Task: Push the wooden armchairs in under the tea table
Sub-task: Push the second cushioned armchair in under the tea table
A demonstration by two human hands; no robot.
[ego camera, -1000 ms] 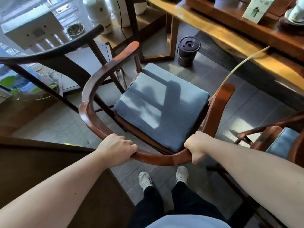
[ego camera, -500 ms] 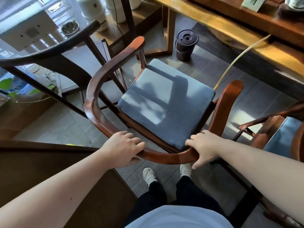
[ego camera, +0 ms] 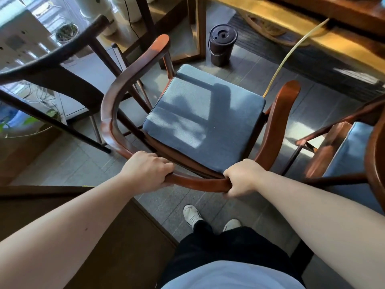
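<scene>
A wooden armchair (ego camera: 277,124) with a curved reddish-brown back rail and a blue-grey seat cushion (ego camera: 204,117) stands in front of me on the tiled floor. My left hand (ego camera: 148,168) is closed around the back rail at its left bend. My right hand (ego camera: 242,177) grips the same rail further right. The tea table (ego camera: 312,38), a long light-wood slab, runs across the top right, beyond the chair's front. The chair's front edge lies short of the table's edge. A second armchair (ego camera: 354,147) with a blue cushion stands at the right.
A dark lidded bin (ego camera: 221,47) stands on the floor beside the table leg (ego camera: 196,28). A pale hose (ego camera: 291,53) drops from the table toward the chair. A dark chair (ego camera: 52,65) is at left, a dark wooden cabinet (ego camera: 104,236) at lower left. My feet are behind the chair.
The chair has moved forward toward the table and bin. Both hands stayed on the back rail, and my fingers have closed round it again. My feet have stepped forward.
</scene>
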